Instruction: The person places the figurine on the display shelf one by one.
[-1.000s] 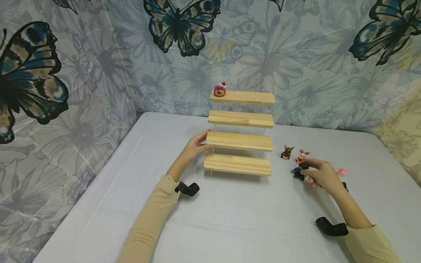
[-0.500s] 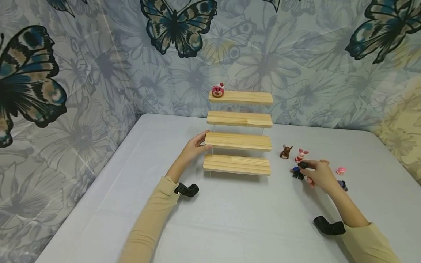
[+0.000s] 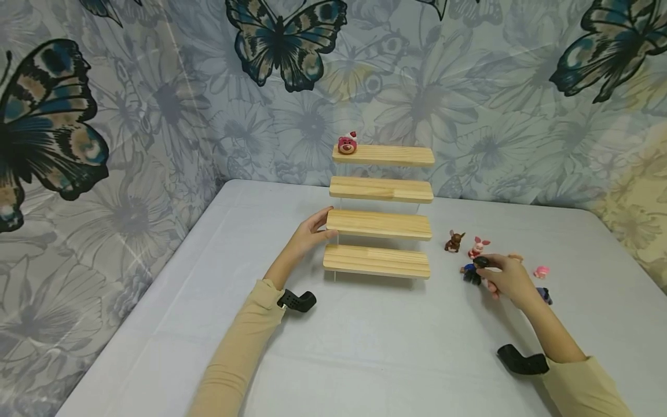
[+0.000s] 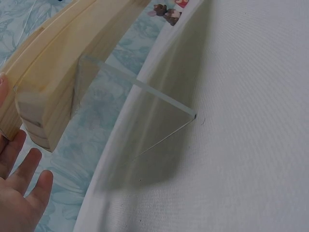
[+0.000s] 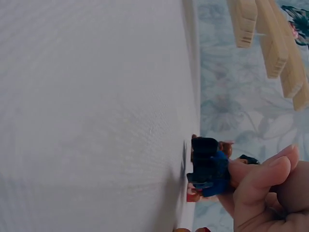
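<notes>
In the head view a four-tier wooden display shelf [image 3: 378,225] stands mid-table on clear supports. My left hand [image 3: 307,234] holds the left end of its second board from the bottom, thumb at the front and fingertips at the back. In the left wrist view the other fingers [image 4: 33,162] hang loosely beside the board. My right hand [image 3: 509,281] pinches a small toy figurine [image 3: 473,271] with dark hair, a blue top and black legs. In the right wrist view the figurine [image 5: 207,164] is at or just above the tabletop; contact is unclear.
A pink bear figurine [image 3: 347,143] sits on the top board's left end. Brown [image 3: 454,241] and pink-eared [image 3: 478,247] animal figurines stand beyond my right hand. A pink figurine [image 3: 541,272] and a dark blue one [image 3: 544,296] lie to its right, partly near my forearm.
My right hand has shifted slightly left with the figurine pinched in it, baring more of the tan and dark blue toys behind it. My left hand stays on the shelf.
</notes>
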{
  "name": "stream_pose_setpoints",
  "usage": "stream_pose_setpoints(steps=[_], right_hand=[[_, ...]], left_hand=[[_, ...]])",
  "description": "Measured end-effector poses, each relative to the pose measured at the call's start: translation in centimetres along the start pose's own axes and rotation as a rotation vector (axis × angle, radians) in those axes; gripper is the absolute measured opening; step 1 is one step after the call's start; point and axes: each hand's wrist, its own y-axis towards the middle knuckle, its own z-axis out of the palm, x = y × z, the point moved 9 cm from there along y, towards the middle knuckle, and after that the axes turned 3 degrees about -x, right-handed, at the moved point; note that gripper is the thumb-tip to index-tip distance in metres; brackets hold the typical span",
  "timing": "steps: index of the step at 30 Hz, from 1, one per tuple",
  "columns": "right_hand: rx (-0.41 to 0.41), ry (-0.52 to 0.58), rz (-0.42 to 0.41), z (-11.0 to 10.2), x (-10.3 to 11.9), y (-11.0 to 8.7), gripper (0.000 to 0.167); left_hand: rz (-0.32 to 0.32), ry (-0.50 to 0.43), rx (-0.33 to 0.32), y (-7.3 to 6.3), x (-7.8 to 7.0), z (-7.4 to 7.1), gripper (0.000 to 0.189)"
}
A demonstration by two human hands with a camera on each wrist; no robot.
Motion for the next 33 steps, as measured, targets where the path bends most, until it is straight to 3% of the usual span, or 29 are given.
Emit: stream_pose_setpoints(steps=[3,8,11,20,33], right_hand=[[-0.032,0.008,0.001,-0.4,-0.1,0.0,0.043],[-0.056,0.037,0.048,-0.7,-0.3,0.2,0.045],[-0.065,0.069,0.034,-1.1,0.0,0.2,0.049],[-0.158,0.148,-0.020,-2.9,1.1,0.0,0.059],[-0.187,0.130,-0.045,-3.5,1.9,0.5,0.058]], left_hand=[[-0.023,-0.007,0.002,-0.1,-0.1,0.0,0.064],[-0.024,-0.004,0.025,-0.9,-1.5,0.4,0.064],[-0.021,0.013,0.025,-1.1,-2.1,0.5,0.063],[0.000,0.055,-0.002,-0.2,-0.4,-0.1,0.066],[-0.004,0.060,-0.002,-0.2,-0.4,0.1,0.064]])
